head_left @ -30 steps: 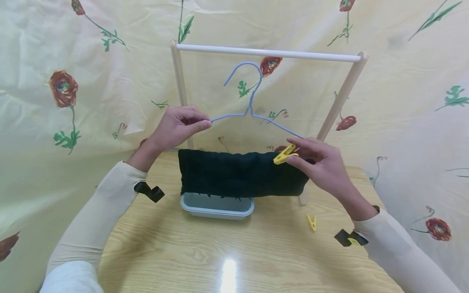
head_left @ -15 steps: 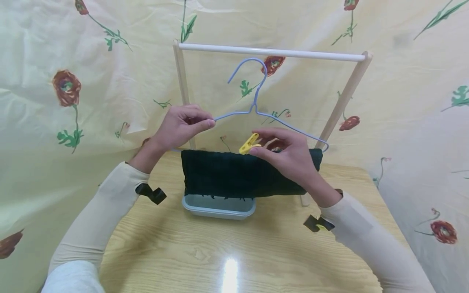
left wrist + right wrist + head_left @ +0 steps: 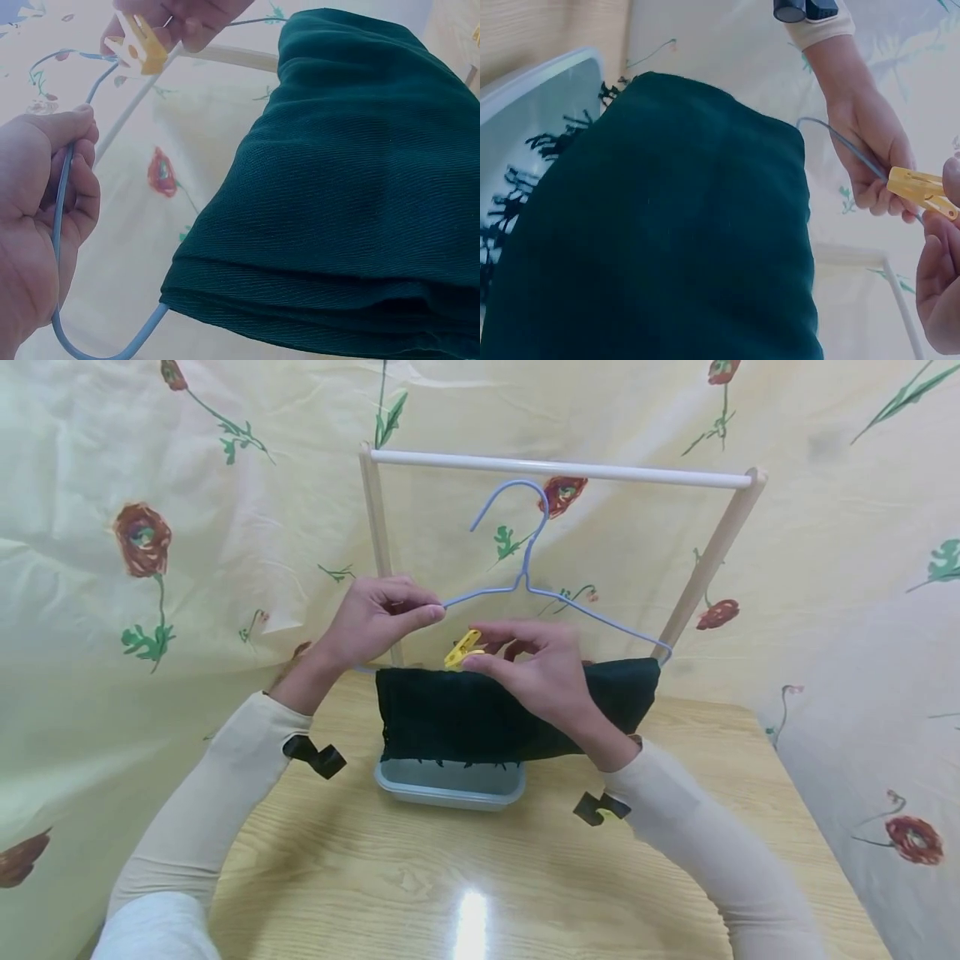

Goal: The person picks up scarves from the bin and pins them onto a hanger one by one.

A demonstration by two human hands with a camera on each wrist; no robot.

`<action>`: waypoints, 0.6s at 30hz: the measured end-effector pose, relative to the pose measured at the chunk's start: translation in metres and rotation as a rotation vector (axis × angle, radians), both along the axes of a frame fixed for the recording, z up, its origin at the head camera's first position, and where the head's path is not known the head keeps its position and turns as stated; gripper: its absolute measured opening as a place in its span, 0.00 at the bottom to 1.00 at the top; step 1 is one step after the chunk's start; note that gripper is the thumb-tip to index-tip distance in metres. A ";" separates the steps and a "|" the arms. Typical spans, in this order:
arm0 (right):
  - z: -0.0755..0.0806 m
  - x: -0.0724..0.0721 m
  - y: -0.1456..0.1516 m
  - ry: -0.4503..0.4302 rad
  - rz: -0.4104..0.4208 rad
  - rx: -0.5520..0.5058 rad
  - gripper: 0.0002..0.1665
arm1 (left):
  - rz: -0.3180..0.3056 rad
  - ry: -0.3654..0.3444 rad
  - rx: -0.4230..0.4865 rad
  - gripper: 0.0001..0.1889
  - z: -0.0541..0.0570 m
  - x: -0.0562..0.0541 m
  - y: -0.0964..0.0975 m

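A blue wire hanger point(image 3: 530, 560) is held up with its hook at the top, and a dark green fringed scarf point(image 3: 465, 714) hangs folded over its lower bar. My left hand point(image 3: 378, 620) grips the hanger's left shoulder, fingers curled round the wire, as the left wrist view also shows. Between thumb and fingers my right hand point(image 3: 532, 668) pinches a yellow clothespin point(image 3: 461, 649), just above the scarf's top edge and right of my left hand. In the right wrist view the scarf point(image 3: 667, 225) shows its dark fringe along one side.
Behind the hanger stands a rack with a white rod point(image 3: 562, 468) and wooden posts. A light blue basin point(image 3: 450, 797) sits on the wooden table point(image 3: 390, 877) below the scarf. A flower-printed cloth point(image 3: 247, 527) covers the background.
My right hand has moved left along the hanger with the clothespin, from the scarf's right end towards my left hand. The left hand keeps its grip on the hanger.
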State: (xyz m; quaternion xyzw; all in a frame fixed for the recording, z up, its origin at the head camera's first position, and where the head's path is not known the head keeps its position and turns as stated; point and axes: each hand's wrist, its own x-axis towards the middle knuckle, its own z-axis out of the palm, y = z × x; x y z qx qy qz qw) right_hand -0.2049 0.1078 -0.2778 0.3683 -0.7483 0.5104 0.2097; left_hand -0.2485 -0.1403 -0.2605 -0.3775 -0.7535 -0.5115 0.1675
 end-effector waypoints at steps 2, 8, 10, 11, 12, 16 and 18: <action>-0.002 -0.001 -0.006 0.017 0.008 -0.020 0.20 | 0.000 -0.004 0.001 0.06 -0.001 -0.001 0.000; -0.008 -0.002 -0.023 0.037 0.018 -0.049 0.17 | -0.007 -0.036 0.011 0.06 -0.003 -0.004 -0.001; -0.011 -0.002 -0.028 0.034 0.025 -0.053 0.17 | -0.007 -0.051 0.015 0.06 -0.003 -0.004 -0.001; -0.012 -0.003 -0.030 0.033 0.026 -0.053 0.17 | -0.008 -0.058 0.016 0.06 -0.003 -0.004 -0.001; -0.014 -0.003 -0.033 0.033 0.029 -0.054 0.16 | -0.011 -0.066 0.018 0.06 -0.003 -0.004 -0.001; -0.018 -0.006 -0.040 0.045 0.026 -0.056 0.14 | -0.034 -0.100 0.028 0.07 -0.004 -0.006 0.000; -0.020 -0.008 -0.044 0.055 0.024 -0.057 0.13 | -0.046 -0.115 0.033 0.07 -0.004 -0.007 0.001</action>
